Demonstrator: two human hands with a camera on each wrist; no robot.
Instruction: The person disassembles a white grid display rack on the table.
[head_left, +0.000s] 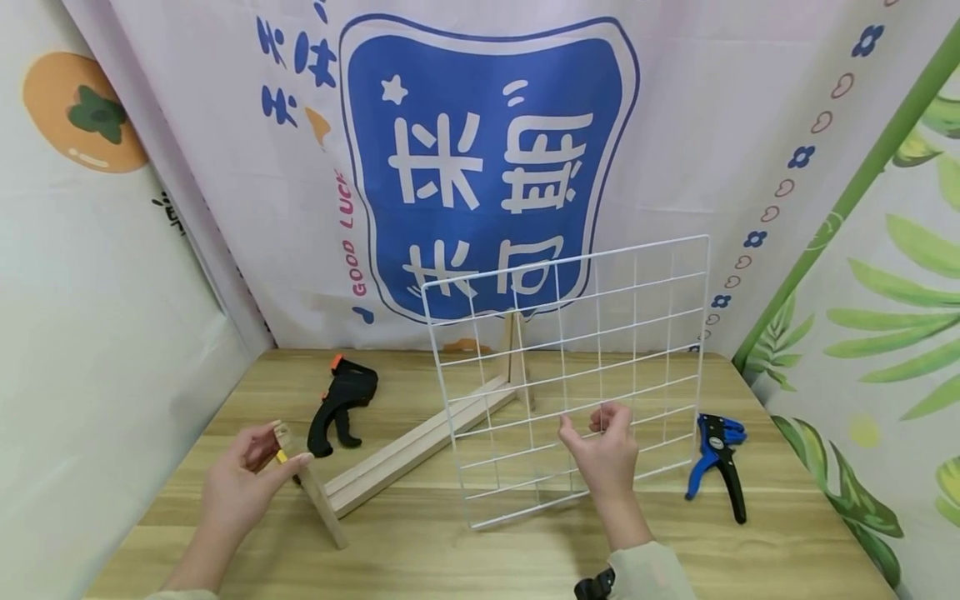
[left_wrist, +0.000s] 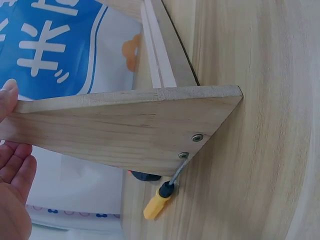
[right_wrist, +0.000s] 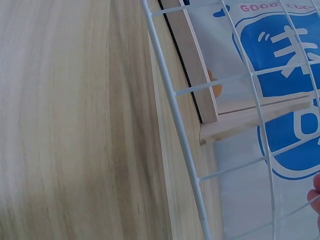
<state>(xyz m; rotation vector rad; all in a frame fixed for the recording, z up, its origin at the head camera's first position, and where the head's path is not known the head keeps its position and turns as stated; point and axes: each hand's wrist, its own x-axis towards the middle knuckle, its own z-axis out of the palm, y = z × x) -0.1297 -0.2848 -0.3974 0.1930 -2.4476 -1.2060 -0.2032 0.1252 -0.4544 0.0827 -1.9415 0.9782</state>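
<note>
My left hand (head_left: 236, 487) pinches the upper end of a slanted wooden end board (head_left: 318, 496), its thumb on one face and its fingers on the other. This board joins one end of a grooved wooden rail (head_left: 420, 442); a second upright board (head_left: 512, 346) stands at the far end. Two screws (left_wrist: 197, 137) show in the near board, and a yellow-handled screwdriver (left_wrist: 157, 202) lies beside it. With thumb and curled fingers, my right hand (head_left: 606, 450) grips a white wire grid panel (head_left: 558, 358), which stands upright and tilted in front of the rail.
A black clamp (head_left: 345, 404) with orange tips lies left of the rail. Blue-and-black wire strippers (head_left: 718, 462) lie to the right of the grid. Printed cloth curtains (head_left: 675, 125) hang behind and beside the wooden table (head_left: 420, 567).
</note>
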